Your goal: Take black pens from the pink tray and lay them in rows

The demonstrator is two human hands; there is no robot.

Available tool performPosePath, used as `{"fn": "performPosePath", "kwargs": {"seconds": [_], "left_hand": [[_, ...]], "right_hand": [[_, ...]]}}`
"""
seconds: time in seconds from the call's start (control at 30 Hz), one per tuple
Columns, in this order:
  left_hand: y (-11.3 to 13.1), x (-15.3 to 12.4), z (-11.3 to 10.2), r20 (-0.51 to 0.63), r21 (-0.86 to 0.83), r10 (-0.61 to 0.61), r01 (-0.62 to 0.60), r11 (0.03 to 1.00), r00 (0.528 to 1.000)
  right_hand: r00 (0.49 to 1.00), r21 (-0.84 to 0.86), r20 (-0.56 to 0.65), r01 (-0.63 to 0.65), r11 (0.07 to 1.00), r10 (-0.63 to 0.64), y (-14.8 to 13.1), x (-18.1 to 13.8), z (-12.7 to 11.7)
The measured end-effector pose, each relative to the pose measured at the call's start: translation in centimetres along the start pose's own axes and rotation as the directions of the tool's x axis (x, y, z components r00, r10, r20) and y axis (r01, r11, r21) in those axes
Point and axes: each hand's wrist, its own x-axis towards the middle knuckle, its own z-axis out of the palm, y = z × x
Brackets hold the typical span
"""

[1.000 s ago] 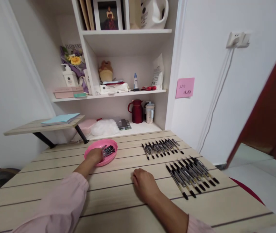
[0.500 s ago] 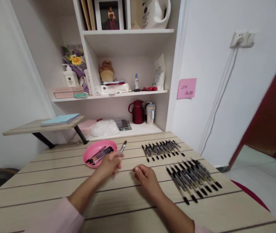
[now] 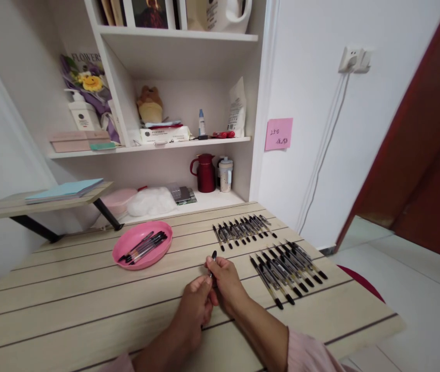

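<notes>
Both hands meet over the middle of the wooden table (image 3: 68, 305) on one black pen (image 3: 213, 260). My left hand (image 3: 194, 307) pinches its lower part. My right hand (image 3: 223, 281) closes around its upper part, with the black tip sticking up between the fingers. A pink bowl (image 3: 125, 247) with several black pens (image 3: 144, 246) in it stands to the left, apart from both hands. To the right, several pens lie side by side in a near row (image 3: 285, 268) and a far row (image 3: 241, 230).
White shelves behind the table hold a red jug (image 3: 205, 173), a cup (image 3: 225, 174), a bottle, a soft toy and boxes. A small side shelf with a blue notebook (image 3: 63, 190) juts out at the left. The table's right edge drops to the floor by a red door (image 3: 425, 155).
My left hand left the pink bowl with one pen and carried it right and toward me. My right hand rose off the table and closed on that pen. The view swung right.
</notes>
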Motion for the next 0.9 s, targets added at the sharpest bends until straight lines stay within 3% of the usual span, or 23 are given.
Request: {"fn": "performPosePath", "kwargs": {"seconds": [0.23,0.37,0.5,0.63,0.7,0.77,0.83,0.9], "left_hand": [[0.4,-0.5,0.0,0.073,-0.007,-0.035,0.036,0.999,0.997],[0.4,-0.6,-0.3,0.121,-0.004,-0.041,0.042,0.999,0.992],[0.4,-0.8,-0.5,0.129,-0.001,-0.031,0.032,0.999,0.991],[0.4,-0.7,-0.7,0.128,-0.006,-0.028,0.029,1.000,0.991],[0.3,-0.7,-0.8,0.138,-0.009,-0.026,0.027,1.000,0.990],[0.2,-0.6,-0.8,0.144,-0.007,-0.023,0.024,1.000,0.989],[0.2,-0.5,-0.8,0.151,-0.004,-0.028,0.029,1.000,0.988],[0.2,-0.5,-0.8,0.158,-0.004,-0.036,0.037,0.999,0.987]], "right_hand": [[0.993,0.048,-0.085,0.081,0.996,-0.077,-0.7,0.4,-0.4],[0.958,0.033,-0.197,0.219,0.975,-0.209,-1.9,0.8,-0.9],[0.878,-0.073,-0.328,0.344,0.936,-0.348,-3.0,1.4,-2.1],[0.873,-0.355,-0.235,0.332,0.874,-0.427,-4.4,0.1,-4.2],[0.846,-0.655,-0.128,0.319,0.685,-0.517,-5.3,-1.4,-5.7],[0.796,-0.916,-0.051,0.204,0.346,-0.603,-6.0,-3.0,-7.2],[0.807,-0.997,-0.005,0.042,0.065,-0.591,-6.2,-4.3,-8.4],[0.845,-0.994,-0.001,-0.060,-0.093,-0.534,-5.8,-5.0,-9.1]]}}
